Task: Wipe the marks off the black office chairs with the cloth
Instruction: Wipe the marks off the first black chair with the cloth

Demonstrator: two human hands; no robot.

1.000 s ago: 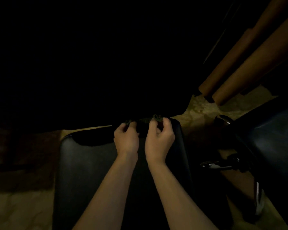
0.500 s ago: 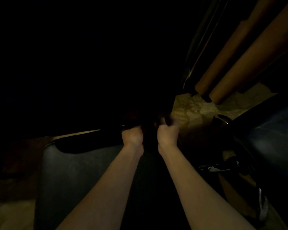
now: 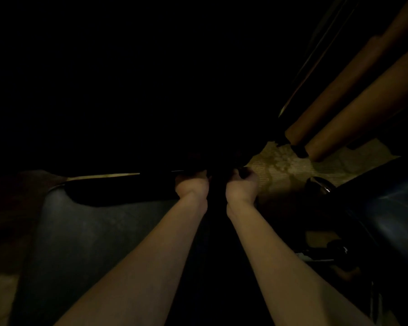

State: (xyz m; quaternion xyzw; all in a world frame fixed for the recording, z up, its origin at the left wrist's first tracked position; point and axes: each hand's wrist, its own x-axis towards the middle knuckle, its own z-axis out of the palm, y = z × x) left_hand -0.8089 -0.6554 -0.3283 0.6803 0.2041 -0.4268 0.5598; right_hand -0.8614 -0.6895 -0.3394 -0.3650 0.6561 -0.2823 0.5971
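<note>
**Both hands reaching over the chair's far edge**

The left hand (image 3: pixel 191 186) and right hand (image 3: pixel 242 187) are reaching side by side past the far edge of the black padded office chair seat (image 3: pixel 99 231). Their fingers are vanishing into darkness, so each grip cannot be told. The cloth is not distinguishable in the shadow there.

Black chair seat (image 3: pixel 99 234) lies flat below; cloth hidden in darkness.

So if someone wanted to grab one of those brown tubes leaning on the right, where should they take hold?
Probably on the bare shaft of the nearer brown tube, above its foot on the patterned floor, coming from the open left side. It leans steeply and is round, so fingers can wrap it; a second tube crowds the other side.
</note>
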